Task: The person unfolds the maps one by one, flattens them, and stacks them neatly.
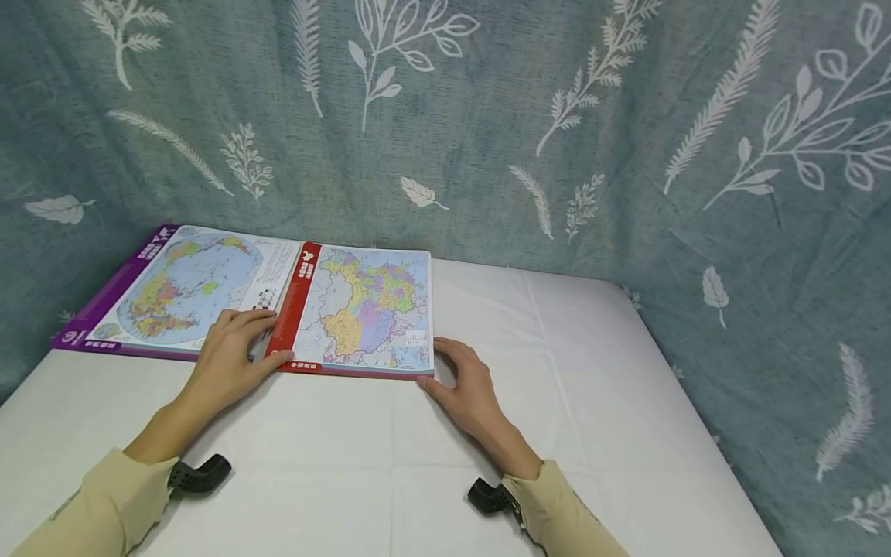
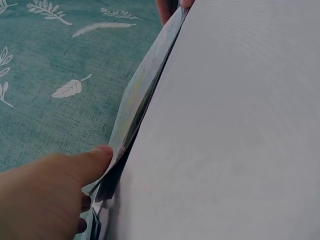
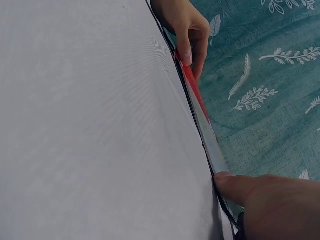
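A flat map board with a red side strip [image 1: 372,317] lies at the far part of the table, printed with a colored map. My left hand [image 1: 233,352] holds its left end, thumb at the near red corner and fingers reaching along the strip. At the opposite end my right hand [image 1: 468,387] grips the right edge, thumb on the near corner and fingers along the side. In the left wrist view, the left thumb [image 2: 95,162] presses the edge. The right wrist view shows the right thumb [image 3: 232,185] at the other corner.
A larger map board with a purple strip [image 1: 191,286] lies to the left, with the red-stripped one against or over its right part. Both are on a white-covered table [image 1: 390,480]. A green-blue leaf-patterned curtain [image 1: 487,147] hangs behind and to the right.
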The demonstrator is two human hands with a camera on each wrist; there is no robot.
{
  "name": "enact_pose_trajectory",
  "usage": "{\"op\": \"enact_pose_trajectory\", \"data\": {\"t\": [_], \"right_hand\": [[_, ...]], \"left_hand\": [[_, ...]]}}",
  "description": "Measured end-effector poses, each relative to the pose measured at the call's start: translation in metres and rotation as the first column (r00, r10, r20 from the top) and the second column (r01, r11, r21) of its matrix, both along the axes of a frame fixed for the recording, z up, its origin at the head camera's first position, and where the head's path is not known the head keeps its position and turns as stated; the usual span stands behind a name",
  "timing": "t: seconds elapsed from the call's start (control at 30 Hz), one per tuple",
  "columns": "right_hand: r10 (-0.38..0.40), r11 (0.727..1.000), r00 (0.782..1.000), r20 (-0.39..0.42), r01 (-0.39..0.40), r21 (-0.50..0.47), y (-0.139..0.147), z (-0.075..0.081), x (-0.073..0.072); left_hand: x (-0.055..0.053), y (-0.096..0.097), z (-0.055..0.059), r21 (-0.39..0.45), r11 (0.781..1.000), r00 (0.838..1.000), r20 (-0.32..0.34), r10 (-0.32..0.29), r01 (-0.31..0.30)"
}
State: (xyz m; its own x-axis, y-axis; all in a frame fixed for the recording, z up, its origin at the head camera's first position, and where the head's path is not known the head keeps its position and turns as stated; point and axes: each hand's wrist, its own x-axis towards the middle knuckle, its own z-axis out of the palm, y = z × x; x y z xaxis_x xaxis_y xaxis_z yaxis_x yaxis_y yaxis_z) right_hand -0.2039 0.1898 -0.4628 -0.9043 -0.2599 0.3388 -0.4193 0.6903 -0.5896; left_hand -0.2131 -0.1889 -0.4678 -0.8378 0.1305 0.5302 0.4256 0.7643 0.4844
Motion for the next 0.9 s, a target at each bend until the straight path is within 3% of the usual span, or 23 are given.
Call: {"op": "enact_pose_trajectory", "data": {"t": [0.2, 0.47, 0.67, 0.9], "right_hand": [[-0.067, 0.995, 0.997, 0.049, 0.070, -0.067, -0.0005, 0.0000, -0.0013], [-0.078, 0.994, 0.996, 0.036, 0.081, -0.077, -0.0025, -0.0015, -0.0012], [-0.082, 0.992, 0.994, 0.069, 0.088, -0.089, -0.0040, 0.0000, -0.0009], [-0.064, 0.994, 0.993, 0.094, 0.072, -0.082, -0.0009, 0.0012, 0.0010]], "left_hand": [[-0.0003, -0.0003, -0.0011, 0.084, 0.996, 0.993, 0.117, 0.011, -0.021], [0.0021, -0.0029, 0.0044, 0.130, 0.991, 0.975, 0.216, -0.053, 0.025], [0.0022, -0.0042, 0.0063, 0.134, 0.991, 0.963, 0.260, -0.063, 0.029], [0.0015, -0.0015, 0.0048, 0.141, 0.989, 0.963, 0.262, -0.069, 0.033]]}}
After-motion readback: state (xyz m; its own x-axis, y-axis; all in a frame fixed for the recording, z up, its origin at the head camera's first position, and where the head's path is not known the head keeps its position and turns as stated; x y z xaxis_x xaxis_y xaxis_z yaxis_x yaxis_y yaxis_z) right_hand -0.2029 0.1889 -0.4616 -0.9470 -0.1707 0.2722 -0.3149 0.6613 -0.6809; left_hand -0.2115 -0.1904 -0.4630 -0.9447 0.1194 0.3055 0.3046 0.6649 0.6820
